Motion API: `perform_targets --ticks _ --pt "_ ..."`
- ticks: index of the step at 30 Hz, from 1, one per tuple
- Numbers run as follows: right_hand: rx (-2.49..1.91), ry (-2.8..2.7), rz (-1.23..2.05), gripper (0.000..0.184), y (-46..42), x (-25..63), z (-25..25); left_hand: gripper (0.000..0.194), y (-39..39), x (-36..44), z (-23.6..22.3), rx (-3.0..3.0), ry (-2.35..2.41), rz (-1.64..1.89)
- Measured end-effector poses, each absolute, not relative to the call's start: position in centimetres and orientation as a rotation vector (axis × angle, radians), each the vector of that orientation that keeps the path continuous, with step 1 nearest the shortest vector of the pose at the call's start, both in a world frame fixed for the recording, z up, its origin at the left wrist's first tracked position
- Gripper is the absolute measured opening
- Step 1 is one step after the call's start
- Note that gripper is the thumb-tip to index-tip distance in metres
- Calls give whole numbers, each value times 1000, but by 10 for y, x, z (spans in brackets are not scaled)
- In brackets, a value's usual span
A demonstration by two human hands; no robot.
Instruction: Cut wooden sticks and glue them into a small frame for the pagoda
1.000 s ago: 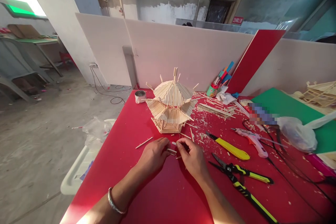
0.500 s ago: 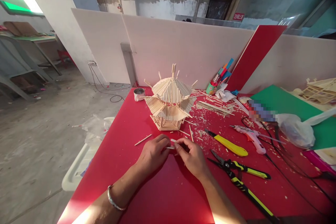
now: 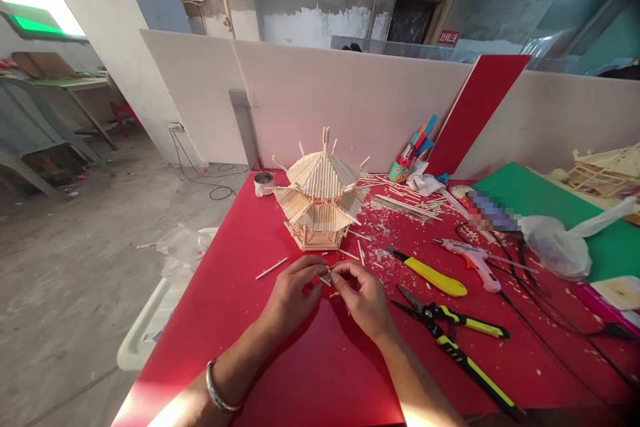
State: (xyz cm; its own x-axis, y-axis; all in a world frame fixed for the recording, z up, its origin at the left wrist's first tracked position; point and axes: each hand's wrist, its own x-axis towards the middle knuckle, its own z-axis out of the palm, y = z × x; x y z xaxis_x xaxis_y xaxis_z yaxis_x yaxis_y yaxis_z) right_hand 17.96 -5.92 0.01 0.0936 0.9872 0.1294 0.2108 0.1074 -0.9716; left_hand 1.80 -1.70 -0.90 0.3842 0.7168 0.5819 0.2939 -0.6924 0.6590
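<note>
Between the fingertips of my left hand point(image 3: 296, 287) and my right hand point(image 3: 361, 295) are short wooden sticks point(image 3: 325, 278), pinched just above the red table. Their exact number is hidden by the fingers. Right behind the hands stands a pavilion model point(image 3: 324, 203) built from thin round sticks, with a two-tiered pointed roof and a many-sided base. A loose stick point(image 3: 271, 268) lies to the left of my left hand. To the right of my right hand lie a yellow utility knife point(image 3: 434, 275) and black-and-yellow cutting pliers point(image 3: 450, 333).
A pink glue gun point(image 3: 477, 262) with its cable rests at the right. Behind the model are a small tin point(image 3: 264, 183), scattered sticks point(image 3: 410, 203) and a pen cup point(image 3: 400, 170). A plastic bag point(image 3: 560, 247) lies by a green board point(image 3: 510, 180). A white partition point(image 3: 310, 100) borders the back.
My left hand's fingers have lifted and regripped the sticks, which now tilt instead of lying level. My right hand stays pinched. The whole view has shifted slightly.
</note>
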Motion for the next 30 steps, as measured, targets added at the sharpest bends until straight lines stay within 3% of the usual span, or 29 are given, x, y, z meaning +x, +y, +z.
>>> perform_targets --ticks 4,14,30 --pt "-1315 -1342 871 23 -59 179 0 34 -18 18 -11 2136 920 1259" --pt "-1356 -1315 862 27 -58 178 0 22 -17 15 -10 2131 908 1176" --pt "-1295 -1226 1065 30 -58 179 1 14 -19 17 2 2163 826 1220"
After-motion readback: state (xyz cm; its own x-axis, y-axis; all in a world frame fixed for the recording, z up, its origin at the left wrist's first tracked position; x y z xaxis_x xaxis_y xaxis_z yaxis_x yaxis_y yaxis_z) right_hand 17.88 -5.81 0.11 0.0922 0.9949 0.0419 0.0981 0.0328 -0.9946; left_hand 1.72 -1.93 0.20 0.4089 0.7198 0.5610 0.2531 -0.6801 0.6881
